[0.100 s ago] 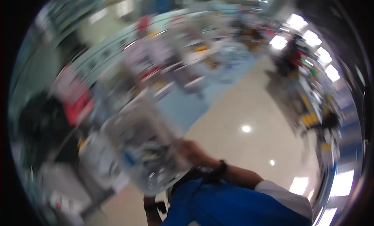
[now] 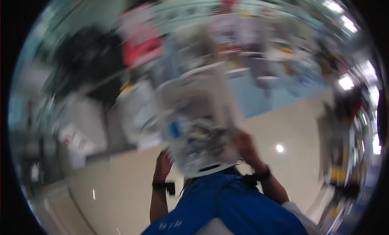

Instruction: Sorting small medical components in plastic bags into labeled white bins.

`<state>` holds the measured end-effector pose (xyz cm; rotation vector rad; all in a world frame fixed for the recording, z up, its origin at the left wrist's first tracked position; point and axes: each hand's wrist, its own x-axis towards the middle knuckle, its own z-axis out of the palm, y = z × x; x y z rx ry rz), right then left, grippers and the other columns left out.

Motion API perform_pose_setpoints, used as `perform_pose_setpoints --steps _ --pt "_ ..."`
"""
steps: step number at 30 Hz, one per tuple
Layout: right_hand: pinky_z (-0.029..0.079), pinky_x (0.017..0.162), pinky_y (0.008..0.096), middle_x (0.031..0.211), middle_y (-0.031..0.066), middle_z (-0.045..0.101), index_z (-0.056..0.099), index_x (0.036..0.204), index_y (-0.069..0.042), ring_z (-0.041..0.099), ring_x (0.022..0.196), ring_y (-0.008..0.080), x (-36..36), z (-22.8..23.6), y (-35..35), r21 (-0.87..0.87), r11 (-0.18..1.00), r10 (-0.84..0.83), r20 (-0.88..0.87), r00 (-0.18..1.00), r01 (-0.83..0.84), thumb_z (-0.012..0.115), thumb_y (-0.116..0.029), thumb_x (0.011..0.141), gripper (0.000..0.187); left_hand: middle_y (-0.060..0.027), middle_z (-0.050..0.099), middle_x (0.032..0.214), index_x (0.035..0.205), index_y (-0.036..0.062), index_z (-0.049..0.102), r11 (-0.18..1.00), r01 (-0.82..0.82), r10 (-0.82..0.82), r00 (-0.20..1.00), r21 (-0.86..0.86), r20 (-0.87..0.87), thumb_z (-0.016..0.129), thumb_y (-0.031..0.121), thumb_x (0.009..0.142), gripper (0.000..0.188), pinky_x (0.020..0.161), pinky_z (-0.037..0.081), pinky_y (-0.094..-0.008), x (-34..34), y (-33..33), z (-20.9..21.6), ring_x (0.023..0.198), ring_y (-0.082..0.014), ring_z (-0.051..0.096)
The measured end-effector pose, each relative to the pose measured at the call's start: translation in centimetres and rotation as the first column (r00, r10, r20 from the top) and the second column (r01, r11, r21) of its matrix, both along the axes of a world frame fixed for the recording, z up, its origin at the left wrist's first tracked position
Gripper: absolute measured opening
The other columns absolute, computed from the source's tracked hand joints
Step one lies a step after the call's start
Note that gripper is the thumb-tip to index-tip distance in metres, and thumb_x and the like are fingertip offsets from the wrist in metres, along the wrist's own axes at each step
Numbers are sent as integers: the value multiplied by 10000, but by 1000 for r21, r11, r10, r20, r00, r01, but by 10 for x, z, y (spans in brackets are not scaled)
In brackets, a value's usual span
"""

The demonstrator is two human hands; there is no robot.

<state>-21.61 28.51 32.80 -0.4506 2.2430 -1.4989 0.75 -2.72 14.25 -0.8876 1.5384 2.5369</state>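
In front of my body is a whitish translucent plastic bin [image 2: 198,77], held between my two hands. Inside lie jumbled grey and silvery small parts [image 2: 202,142] with one blue piece [image 2: 174,129]; blur hides their kind. My right hand [image 2: 246,146] grips the bin's right side, fingers closed against the wall. At the lower left side of the bin is my left hand [image 2: 163,164], its fingers curled against the wall and partly hidden behind it. Both wrists wear dark bands.
Beyond the bin runs a workbench with a light blue top [image 2: 259,99], carrying several bins and a red container [image 2: 142,50]. A white bin [image 2: 139,109] and a whitish box [image 2: 81,125] stand at the left. Shiny beige floor [image 2: 283,133] lies to the right, with cluttered shelving [image 2: 344,154] beyond it.
My view has swung left, so the bench and floor shift rightward in the picture. The bin now sits more centrally before me, and my left hand shows beside it.
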Motion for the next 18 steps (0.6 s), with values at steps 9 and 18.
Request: perform_pose_setpoints --steps 9,18 --pt "474 895 279 1104 59 701 629 1315 85 596 991 118 84 30 -119 -30 996 89 326 941 -84 482 -44 938 424 -300 566 1350 1550 -36 252 717 -602 540 798 351 268 670 430 995 837 1037 550 -535 23 -119 11 1193 -437 650" --pt "423 765 265 954 2 616 625 1242 65 485 858 90 106 -4 -179 -4 999 32 178 984 -32 481 -123 1010 331 -359 654 1229 1249 -175 524 828 -421 522 820 370 -235 395 116 1005 401 1064 557 -531 67 -159 -20 1122 -496 680"
